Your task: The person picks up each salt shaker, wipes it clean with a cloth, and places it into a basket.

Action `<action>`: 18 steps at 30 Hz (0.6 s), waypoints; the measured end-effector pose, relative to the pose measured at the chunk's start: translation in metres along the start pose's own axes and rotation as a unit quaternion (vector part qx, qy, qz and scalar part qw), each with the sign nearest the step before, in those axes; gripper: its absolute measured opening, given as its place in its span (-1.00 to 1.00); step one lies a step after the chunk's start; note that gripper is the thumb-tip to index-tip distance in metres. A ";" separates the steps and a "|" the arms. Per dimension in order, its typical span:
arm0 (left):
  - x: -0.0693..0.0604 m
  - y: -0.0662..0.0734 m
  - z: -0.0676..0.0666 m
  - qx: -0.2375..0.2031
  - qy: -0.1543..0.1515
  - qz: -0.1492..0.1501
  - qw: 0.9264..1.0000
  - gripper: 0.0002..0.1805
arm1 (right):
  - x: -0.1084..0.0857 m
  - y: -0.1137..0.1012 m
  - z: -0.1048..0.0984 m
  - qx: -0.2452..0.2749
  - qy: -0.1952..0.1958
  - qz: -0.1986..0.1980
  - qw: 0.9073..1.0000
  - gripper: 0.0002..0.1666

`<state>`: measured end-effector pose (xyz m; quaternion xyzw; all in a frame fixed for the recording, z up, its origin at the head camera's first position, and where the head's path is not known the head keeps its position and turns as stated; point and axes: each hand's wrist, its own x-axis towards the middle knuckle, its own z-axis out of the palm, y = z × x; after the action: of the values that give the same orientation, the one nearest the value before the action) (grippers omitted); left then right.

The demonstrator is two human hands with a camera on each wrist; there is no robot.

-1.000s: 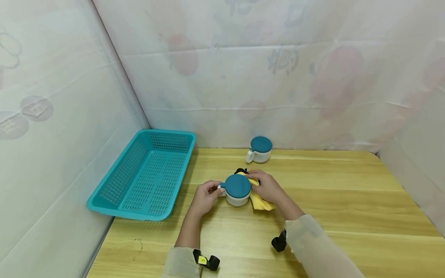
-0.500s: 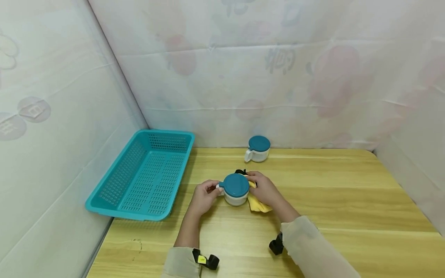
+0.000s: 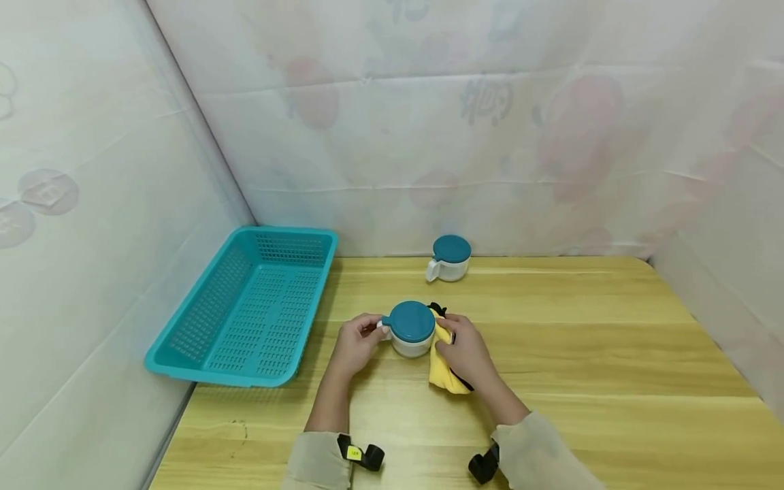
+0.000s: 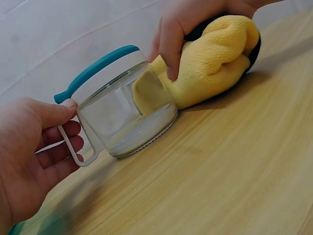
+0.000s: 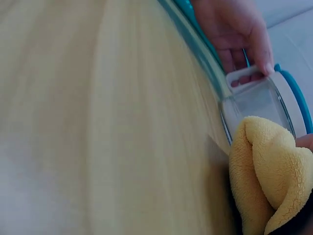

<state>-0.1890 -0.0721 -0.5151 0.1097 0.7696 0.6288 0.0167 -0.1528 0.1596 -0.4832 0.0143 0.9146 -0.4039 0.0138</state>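
Note:
A clear glass jar with a teal lid and a white handle stands upright on the table. My left hand grips that handle, thumb on top by the lid's tab and fingers curled through the loop. On the jar's other side, my right hand holds a bunched yellow cloth with a black backing. Part of the cloth touches the glass wall, as the left wrist view shows. In the right wrist view the cloth hides most of the right hand.
A second lidded jar stands near the table's back edge, handle toward the left. At the left lies a teal perforated basket. Pale printed curtains enclose the wooden table behind and at the sides.
My right hand and the cloth have shifted along the jar's right side toward me, and more yellow shows. The left hand keeps its grip on the handle. The head view has drifted slightly.

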 end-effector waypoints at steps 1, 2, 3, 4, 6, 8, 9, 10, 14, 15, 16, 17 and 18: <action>0.000 0.000 -0.001 0.000 0.000 -0.001 1.000 -0.81 | -0.002 -0.002 0.001 0.001 0.001 0.004 1.000 -0.44; 0.000 0.000 -0.001 0.000 0.001 -0.002 1.000 -0.81 | -0.005 -0.003 0.002 -0.001 0.004 0.007 1.000 -0.44; 0.000 0.000 -0.002 -0.001 0.001 -0.003 1.000 -0.81 | -0.007 -0.004 0.003 -0.003 0.007 0.007 1.000 -0.45; -0.001 0.001 -0.002 0.000 0.002 -0.004 1.000 -0.81 | -0.009 -0.004 0.004 -0.003 0.009 0.008 1.000 -0.45; -0.001 0.001 -0.002 -0.002 0.004 -0.002 1.000 -0.81 | -0.012 -0.005 0.005 -0.006 0.014 0.011 1.000 -0.46; 0.000 0.001 -0.002 -0.004 0.008 -0.003 1.000 -0.82 | -0.015 -0.006 0.006 -0.008 0.018 0.013 1.000 -0.46; 0.000 0.001 -0.002 -0.004 0.011 -0.004 1.000 -0.82 | -0.016 -0.005 0.007 -0.009 0.020 0.013 1.000 -0.47; 0.000 0.001 -0.001 -0.004 0.014 -0.003 1.000 -0.82 | -0.017 -0.005 0.008 -0.010 0.022 0.012 1.000 -0.47; -0.001 0.001 0.002 -0.008 0.026 -0.001 1.000 -0.83 | -0.021 -0.003 0.009 -0.017 0.030 0.008 0.999 -0.47; -0.001 0.001 0.003 -0.010 0.029 -0.001 1.000 -0.83 | -0.022 -0.003 0.009 -0.017 0.032 0.005 0.999 -0.47; -0.001 0.001 0.004 -0.012 0.031 -0.002 0.999 -0.83 | -0.023 -0.004 0.009 -0.018 0.033 0.004 0.999 -0.47; -0.001 0.001 0.004 -0.013 0.033 -0.001 0.999 -0.83 | -0.024 -0.004 0.010 -0.018 0.032 0.003 0.999 -0.48; -0.001 0.001 0.004 -0.015 0.035 -0.005 0.999 -0.83 | -0.026 -0.004 0.010 -0.020 0.032 0.002 0.999 -0.48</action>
<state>-0.1876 -0.0681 -0.5155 0.0830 0.7605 0.6440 -0.0055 -0.1272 0.1488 -0.4859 0.0290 0.9223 -0.3851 -0.0145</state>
